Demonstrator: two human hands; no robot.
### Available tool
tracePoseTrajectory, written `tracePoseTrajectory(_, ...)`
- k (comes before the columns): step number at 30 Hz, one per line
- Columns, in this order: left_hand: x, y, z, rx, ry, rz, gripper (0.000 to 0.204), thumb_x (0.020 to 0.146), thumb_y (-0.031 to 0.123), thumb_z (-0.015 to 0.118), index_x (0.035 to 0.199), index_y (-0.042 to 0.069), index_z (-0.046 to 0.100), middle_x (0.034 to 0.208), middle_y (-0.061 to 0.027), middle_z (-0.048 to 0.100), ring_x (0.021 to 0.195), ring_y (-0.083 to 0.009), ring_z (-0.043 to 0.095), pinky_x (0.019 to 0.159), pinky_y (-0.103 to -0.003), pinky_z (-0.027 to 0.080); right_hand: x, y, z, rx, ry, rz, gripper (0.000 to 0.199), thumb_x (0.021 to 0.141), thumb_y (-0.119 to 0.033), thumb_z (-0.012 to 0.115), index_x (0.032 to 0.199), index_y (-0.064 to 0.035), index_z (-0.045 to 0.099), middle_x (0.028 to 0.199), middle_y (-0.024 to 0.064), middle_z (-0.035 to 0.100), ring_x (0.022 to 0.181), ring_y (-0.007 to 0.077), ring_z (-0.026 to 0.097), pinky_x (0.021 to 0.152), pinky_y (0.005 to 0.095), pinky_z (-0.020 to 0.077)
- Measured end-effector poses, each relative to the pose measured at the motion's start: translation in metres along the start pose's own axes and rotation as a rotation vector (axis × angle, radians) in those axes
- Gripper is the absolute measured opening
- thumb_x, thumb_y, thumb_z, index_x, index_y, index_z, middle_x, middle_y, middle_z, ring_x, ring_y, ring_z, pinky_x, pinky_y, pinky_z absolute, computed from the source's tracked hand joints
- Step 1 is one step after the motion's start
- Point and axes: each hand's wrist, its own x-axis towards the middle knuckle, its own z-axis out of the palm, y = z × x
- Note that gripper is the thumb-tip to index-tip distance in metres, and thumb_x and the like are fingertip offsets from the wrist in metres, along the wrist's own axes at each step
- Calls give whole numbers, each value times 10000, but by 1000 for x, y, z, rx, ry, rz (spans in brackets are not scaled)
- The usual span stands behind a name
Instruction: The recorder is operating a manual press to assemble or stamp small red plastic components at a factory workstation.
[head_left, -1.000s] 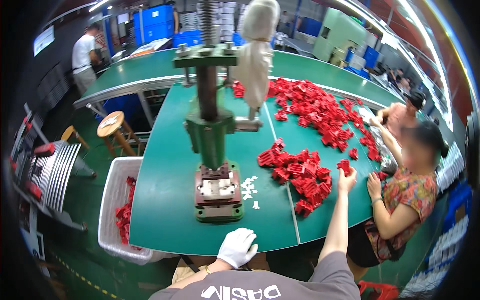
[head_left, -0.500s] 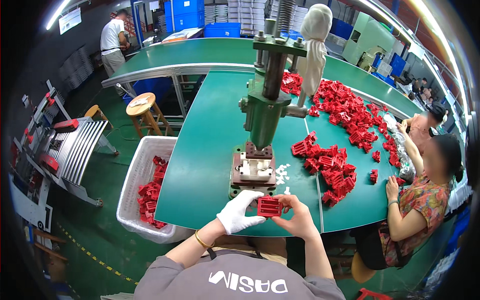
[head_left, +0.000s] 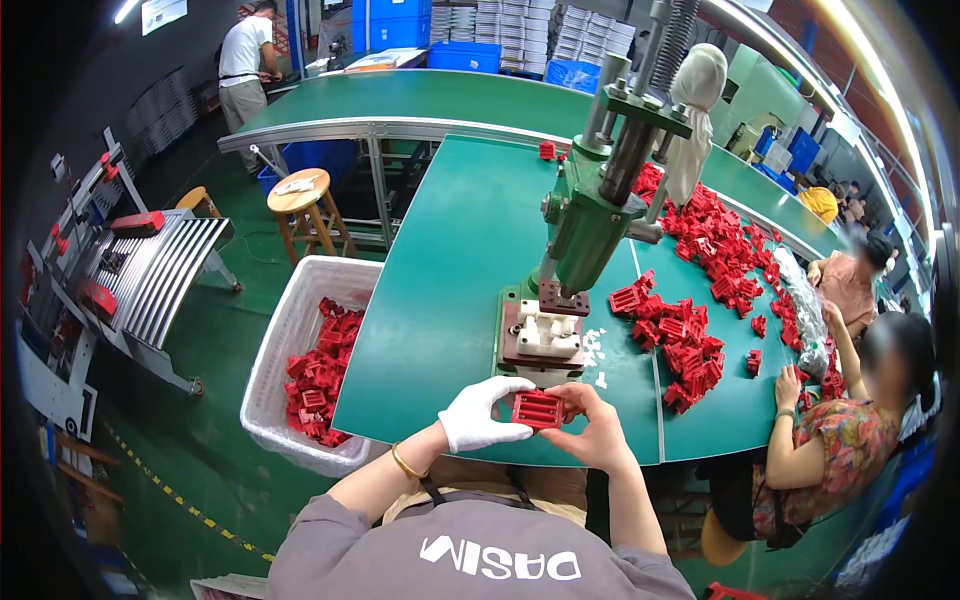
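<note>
Between my two hands, over the near edge of the green table (head_left: 420, 330), is a red plastic slotted part (head_left: 537, 409). My left hand (head_left: 486, 414), in a white glove, grips its left end. The bare fingers of my right hand (head_left: 596, 430) close on its right end. Just beyond stands a green hand press (head_left: 596, 225), its lever grip wrapped in white cloth (head_left: 698, 80). A white fixture block (head_left: 549, 335) sits on the press base under the ram, with no red part on it. Small white pieces (head_left: 592, 347) lie right of the base.
Piles of red parts (head_left: 680, 345) cover the table's right side. A white basket (head_left: 262, 375) holding more red parts stands left of the table. Two people (head_left: 840, 430) sit at the right edge; another person (head_left: 245, 70) stands far left. A wooden stool (head_left: 300, 192) is beyond the basket.
The view has swung left, so the press and piles appear farther right. Both hands keep hold of the red part, which is tilted slightly differently. The nearest seated person has raised an arm.
</note>
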Motion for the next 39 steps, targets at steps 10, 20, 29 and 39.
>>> tracePoseTrajectory(10,42,-17,-37,-610,128,-55,615,767,56,803,1287,-31,487,1225,-114,586,1110,-179,593,992,-337,492,-27,107,33,350,493,162,453,853,-70,707,1265,-26,523,1121,81,654,829,111,620,749,271,504)
tracePoseTrajectory(20,123,-35,-23,-289,158,-73,664,704,74,838,1277,-17,514,1218,-108,611,1097,-169,597,984,-320,494,-27,98,45,-275,533,111,207,795,-83,722,985,-37,654,853,88,663,782,244,627,728,352,510)
tracePoseTrajectory(29,147,-12,-24,130,45,-122,602,688,97,833,1230,21,582,1154,-95,670,1027,-206,658,935,-330,520,-31,93,41,-295,516,60,195,784,-80,724,963,-42,656,834,78,664,782,245,629,710,353,510)
tracePoseTrajectory(39,160,-25,-29,339,19,7,450,655,190,817,1049,24,674,1000,-149,682,927,-274,656,852,-360,534,45,37,-57,-44,774,-231,146,876,-85,671,1006,-17,675,824,43,670,752,119,619,633,269,478)
